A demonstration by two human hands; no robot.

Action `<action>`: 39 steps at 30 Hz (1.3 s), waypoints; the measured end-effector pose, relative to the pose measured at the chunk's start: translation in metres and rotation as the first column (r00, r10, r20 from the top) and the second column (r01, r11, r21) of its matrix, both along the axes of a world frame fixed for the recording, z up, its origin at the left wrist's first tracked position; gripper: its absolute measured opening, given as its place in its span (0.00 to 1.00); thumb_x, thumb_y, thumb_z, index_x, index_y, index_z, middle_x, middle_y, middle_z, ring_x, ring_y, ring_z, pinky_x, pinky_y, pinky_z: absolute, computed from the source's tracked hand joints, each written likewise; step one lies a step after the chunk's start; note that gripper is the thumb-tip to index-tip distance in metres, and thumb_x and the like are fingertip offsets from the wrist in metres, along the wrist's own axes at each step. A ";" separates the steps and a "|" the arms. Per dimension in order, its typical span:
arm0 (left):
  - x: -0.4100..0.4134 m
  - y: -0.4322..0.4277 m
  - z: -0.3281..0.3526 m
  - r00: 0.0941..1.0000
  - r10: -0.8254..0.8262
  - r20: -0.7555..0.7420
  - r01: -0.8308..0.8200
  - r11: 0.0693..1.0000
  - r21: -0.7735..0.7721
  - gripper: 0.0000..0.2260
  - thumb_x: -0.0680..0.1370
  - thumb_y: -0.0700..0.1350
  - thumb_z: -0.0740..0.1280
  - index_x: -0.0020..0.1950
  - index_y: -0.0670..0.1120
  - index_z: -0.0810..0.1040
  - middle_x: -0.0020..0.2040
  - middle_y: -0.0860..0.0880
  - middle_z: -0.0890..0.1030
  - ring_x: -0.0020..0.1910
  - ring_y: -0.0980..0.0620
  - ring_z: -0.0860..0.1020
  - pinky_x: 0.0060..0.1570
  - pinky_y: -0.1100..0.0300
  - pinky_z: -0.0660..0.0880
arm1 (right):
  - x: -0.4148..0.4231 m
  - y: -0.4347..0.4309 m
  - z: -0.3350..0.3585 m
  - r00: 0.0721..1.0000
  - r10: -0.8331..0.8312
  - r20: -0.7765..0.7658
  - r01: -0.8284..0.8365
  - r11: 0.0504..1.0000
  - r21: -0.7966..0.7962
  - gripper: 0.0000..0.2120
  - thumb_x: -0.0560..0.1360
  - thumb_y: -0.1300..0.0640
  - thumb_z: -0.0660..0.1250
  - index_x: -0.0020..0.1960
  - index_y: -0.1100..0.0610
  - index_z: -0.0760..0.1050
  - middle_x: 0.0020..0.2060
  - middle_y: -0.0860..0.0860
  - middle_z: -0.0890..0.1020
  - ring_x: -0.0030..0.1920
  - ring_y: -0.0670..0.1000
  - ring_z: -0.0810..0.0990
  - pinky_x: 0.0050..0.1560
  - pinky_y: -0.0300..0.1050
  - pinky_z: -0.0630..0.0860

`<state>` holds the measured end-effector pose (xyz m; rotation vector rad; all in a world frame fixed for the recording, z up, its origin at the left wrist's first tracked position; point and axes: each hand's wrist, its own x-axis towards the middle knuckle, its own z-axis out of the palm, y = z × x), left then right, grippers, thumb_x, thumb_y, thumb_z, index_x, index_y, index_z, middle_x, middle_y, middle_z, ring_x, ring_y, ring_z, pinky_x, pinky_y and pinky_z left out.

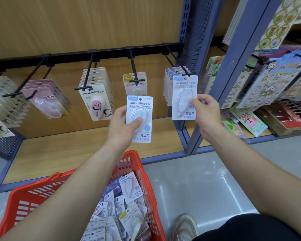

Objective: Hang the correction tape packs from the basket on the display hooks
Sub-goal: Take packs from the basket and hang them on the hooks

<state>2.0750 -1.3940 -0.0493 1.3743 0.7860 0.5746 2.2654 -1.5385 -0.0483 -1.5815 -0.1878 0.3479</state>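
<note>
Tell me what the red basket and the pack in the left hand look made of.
Basket: likely moulded plastic, glossy red, with slotted walls. Pack in the left hand: seemingly matte printed card under a clear plastic blister that glints.

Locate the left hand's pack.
Head view, centre: the pack is gripped in the left hand, just below the hung yellow packs and above the red basket.
</note>
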 end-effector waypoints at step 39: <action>0.044 -0.022 0.009 0.995 -0.091 0.031 0.089 0.994 0.059 0.15 0.80 0.36 0.70 0.66 0.46 0.77 0.55 0.52 0.86 0.49 0.54 0.86 0.39 0.58 0.82 | -0.001 0.020 -0.001 0.976 0.151 0.160 -0.075 0.912 -0.404 0.13 0.78 0.44 0.69 0.44 0.52 0.73 0.39 0.48 0.79 0.39 0.50 0.80 0.45 0.50 0.79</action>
